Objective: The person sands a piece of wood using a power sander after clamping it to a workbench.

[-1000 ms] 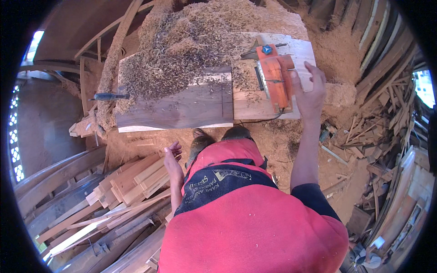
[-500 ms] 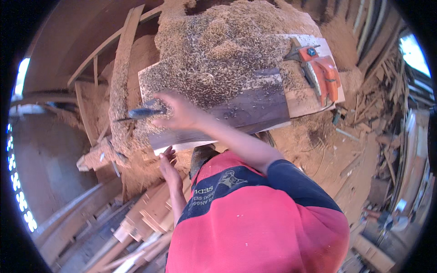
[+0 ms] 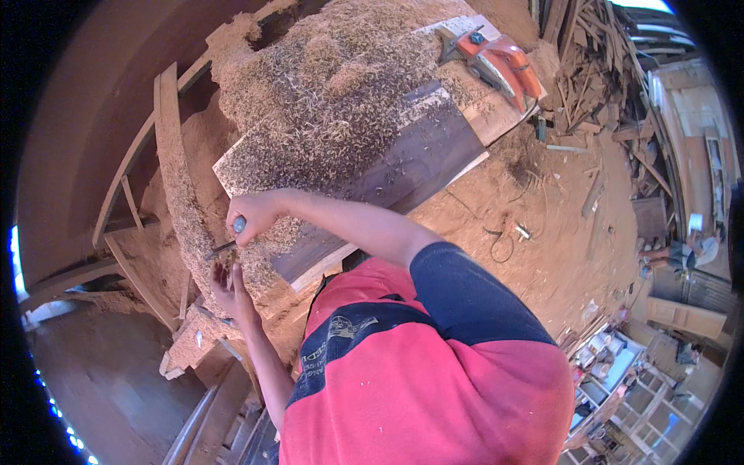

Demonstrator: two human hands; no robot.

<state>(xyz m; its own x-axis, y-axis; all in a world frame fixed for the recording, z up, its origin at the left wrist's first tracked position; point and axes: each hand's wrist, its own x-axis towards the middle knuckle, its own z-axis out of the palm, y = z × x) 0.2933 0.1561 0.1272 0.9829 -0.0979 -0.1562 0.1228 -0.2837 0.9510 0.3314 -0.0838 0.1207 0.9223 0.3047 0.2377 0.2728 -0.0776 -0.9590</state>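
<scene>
My right hand (image 3: 260,215) is closed around a slim hand tool (image 3: 239,224) with a blue-grey handle. Its thin dark shaft points down and left, toward a shavings-covered beam (image 3: 177,155); the exact kind of tool is unclear. Just below the shaft, my left hand (image 3: 233,294) is raised with its fingers apart, holding nothing I can see. Both hands are by the left end of a dark wooden board (image 3: 422,159), which lies partly buried under wood shavings (image 3: 325,101).
An orange electric planer (image 3: 502,68) rests on a pale board at the far right. Scrap wood (image 3: 577,85) is heaped beyond it. A cord and sawdust cover the ground (image 3: 535,232) at right. Another person (image 3: 690,254) is at the far right edge.
My right hand has swung down and left with the tool, off the board's end. My left hand has left the board's near edge and come up beside the tool. The view has turned.
</scene>
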